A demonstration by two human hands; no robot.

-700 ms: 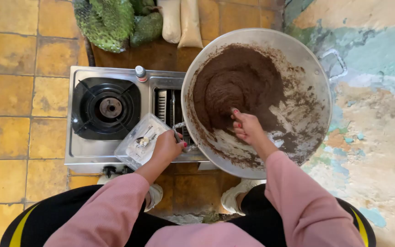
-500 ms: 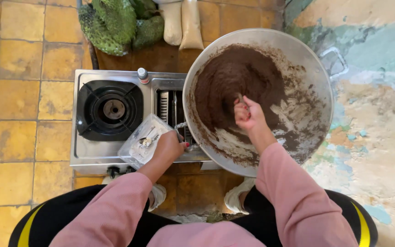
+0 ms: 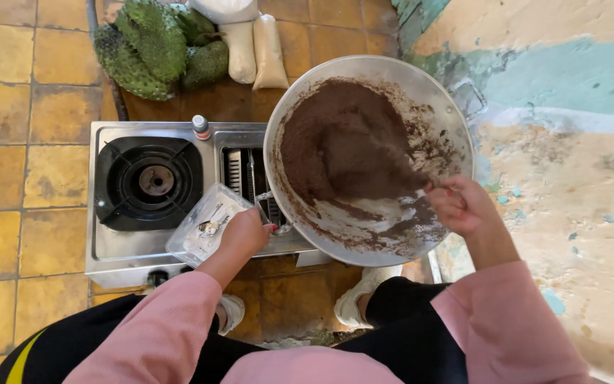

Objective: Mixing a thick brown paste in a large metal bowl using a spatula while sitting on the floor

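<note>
Left hand [image 3: 244, 233] gripping wok [image 3: 421, 89] handle at stove [image 3: 101, 252] front edge, right hand [image 3: 458, 205] closed around stirrer in brown paste [image 3: 342, 142], clear tub [image 3: 204, 226] beside burner [image 3: 149, 181]

A single camera, worn on the person's head, looks almost straight down from above, so the yellow tiled floor [image 3: 8, 92] fills the left of the frame and a peeling cream and turquoise wall [image 3: 570, 107] runs along the right. It sits close enough that the pink sleeves enter from the bottom edge and the wide round metal pan [image 3: 440, 107] of dark brown mass on the steel two-burner gas stove [image 3: 108, 249] takes the middle. With only this one view, no part of the scene is shared with another.
</note>
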